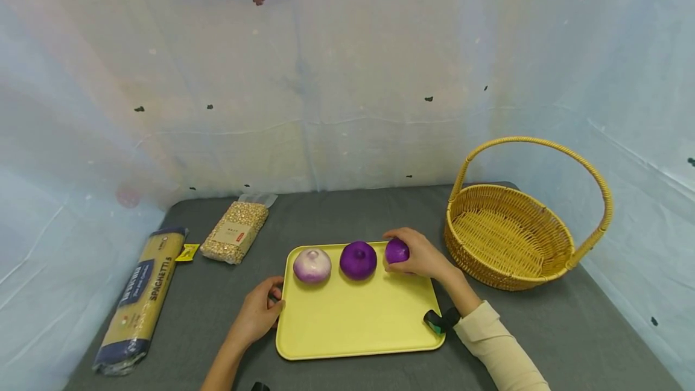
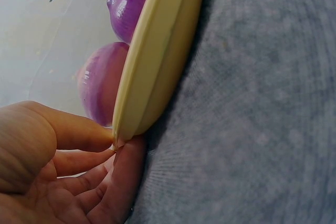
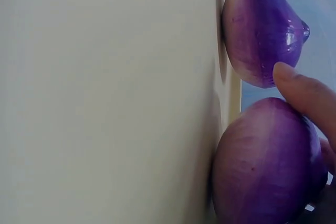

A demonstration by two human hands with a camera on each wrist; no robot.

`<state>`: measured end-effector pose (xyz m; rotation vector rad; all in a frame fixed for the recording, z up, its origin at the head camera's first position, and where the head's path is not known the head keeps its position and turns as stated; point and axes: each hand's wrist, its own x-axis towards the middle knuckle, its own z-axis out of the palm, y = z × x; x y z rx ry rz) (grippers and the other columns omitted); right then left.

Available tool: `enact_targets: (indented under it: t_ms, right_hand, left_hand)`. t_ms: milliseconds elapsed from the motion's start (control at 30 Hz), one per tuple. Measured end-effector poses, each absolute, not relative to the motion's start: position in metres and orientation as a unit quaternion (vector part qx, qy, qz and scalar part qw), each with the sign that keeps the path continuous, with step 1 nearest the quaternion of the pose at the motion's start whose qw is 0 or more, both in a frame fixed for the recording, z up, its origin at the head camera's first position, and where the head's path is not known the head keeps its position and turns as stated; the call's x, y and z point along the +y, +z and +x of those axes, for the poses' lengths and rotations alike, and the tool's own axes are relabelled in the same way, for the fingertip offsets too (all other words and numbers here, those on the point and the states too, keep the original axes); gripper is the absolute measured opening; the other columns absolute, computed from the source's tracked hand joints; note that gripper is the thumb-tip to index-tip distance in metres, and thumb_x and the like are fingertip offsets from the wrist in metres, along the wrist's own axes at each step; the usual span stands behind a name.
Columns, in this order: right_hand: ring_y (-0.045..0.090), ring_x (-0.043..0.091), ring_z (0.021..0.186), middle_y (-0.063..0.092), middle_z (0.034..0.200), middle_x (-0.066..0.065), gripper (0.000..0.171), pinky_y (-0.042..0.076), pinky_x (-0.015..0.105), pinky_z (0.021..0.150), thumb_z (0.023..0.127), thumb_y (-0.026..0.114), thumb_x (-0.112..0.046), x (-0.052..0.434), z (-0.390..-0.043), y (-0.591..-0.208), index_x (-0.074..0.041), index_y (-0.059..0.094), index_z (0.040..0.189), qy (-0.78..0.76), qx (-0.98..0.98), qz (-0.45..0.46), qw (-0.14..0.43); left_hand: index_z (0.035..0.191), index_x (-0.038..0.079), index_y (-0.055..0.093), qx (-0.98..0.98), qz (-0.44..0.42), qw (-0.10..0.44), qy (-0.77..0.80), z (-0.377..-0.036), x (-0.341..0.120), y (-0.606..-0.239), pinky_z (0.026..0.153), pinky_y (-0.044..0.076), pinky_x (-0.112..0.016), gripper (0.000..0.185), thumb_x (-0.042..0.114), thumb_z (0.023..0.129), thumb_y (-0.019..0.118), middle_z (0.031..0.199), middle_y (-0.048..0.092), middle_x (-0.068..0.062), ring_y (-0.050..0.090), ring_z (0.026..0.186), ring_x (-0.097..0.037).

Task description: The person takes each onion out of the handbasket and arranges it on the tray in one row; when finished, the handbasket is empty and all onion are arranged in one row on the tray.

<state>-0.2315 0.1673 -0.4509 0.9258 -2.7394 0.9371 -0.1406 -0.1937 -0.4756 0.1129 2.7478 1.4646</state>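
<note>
A yellow tray [image 1: 358,324] lies on the grey table with three purple onions along its far edge. My right hand [image 1: 420,256] grips the rightmost onion [image 1: 396,250], which rests on the tray; its fingers [image 3: 307,90] curl over the onion [image 3: 268,166]. The middle onion [image 1: 358,259] is dark purple, and the left onion [image 1: 312,265] is paler. My left hand [image 1: 259,312] holds the tray's left edge [image 2: 152,72], thumb [image 2: 68,129] on top and fingers below. The pale onion [image 2: 97,85] shows just past the rim.
A wicker basket [image 1: 510,237] with a tall handle stands right of the tray. A pack of spaghetti [image 1: 141,297] and a bag of grains [image 1: 235,231] lie at the left. A pale sheet hangs behind the table.
</note>
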Motion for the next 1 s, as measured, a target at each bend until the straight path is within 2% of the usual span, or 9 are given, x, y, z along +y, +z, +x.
enact_targets:
  t_ms: [433, 767, 1000]
  right_hand:
    - [0.051, 0.027, 0.108, 0.056, 0.116, 0.006, 0.058, 0.046, 0.047, 0.085, 0.068, 0.082, -0.034, 0.1682, -0.2272, -0.4508, -0.01, 0.062, 0.117, 0.306, -0.911, 0.273, 0.032]
    - [0.049, 0.031, 0.113, 0.055, 0.123, 0.011, 0.071, 0.044, 0.05, 0.088, 0.069, 0.081, -0.037, 0.1695, -0.2283, -0.4517, -0.009, 0.053, 0.129, 0.308, -0.913, 0.268, 0.017]
    - [0.048, 0.03, 0.116, 0.053, 0.126, 0.009, 0.074, 0.045, 0.049, 0.089, 0.069, 0.081, -0.037, 0.1698, -0.2273, -0.4505, -0.011, 0.051, 0.131, 0.308, -0.913, 0.266, 0.018]
  left_hand:
    - [0.12, -0.004, 0.053, 0.884, 0.034, 0.008, 0.467, -0.1414, -0.1934, -0.4754, 0.041, 0.045, -0.025, 0.04, -0.009, 0.081, 0.061, 0.084, 0.052, -0.007, 0.048, 0.056, -0.012]
    - [0.121, -0.004, 0.053, 0.881, 0.034, 0.011, 0.472, -0.1407, -0.1939, -0.4768, 0.041, 0.046, -0.025, 0.041, -0.009, 0.082, 0.06, 0.085, 0.052, -0.008, 0.048, 0.056, -0.012]
    - [0.121, -0.005, 0.053, 0.882, 0.034, 0.009, 0.47, -0.1424, -0.1939, -0.4772, 0.04, 0.046, -0.025, 0.041, -0.009, 0.081, 0.06, 0.085, 0.051, -0.008, 0.048, 0.055, -0.012]
